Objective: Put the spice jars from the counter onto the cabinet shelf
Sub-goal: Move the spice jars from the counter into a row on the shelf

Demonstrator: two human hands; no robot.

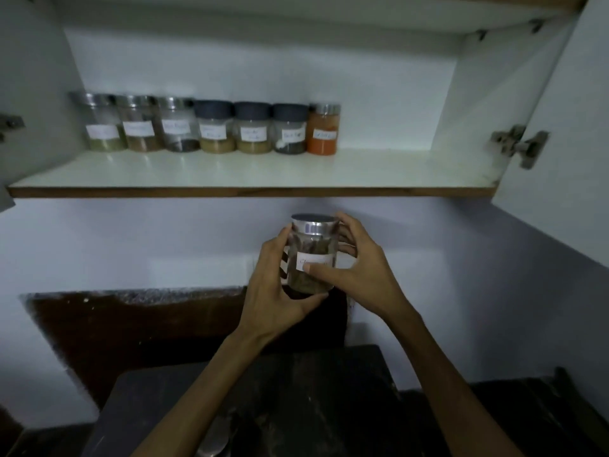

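Observation:
I hold a clear spice jar with a silver lid, a white label and brown sticks inside, upright in the air below the shelf. My left hand cups its left side and bottom. My right hand grips its right side, thumb across the label. Above, the white cabinet shelf carries a row of several labelled spice jars along the back, running from the left to an orange-filled jar near the middle.
The shelf's right half is bare. An open cabinet door with a metal hinge stands at the right. A dark counter lies below my arms, with a dark brown wall patch behind it.

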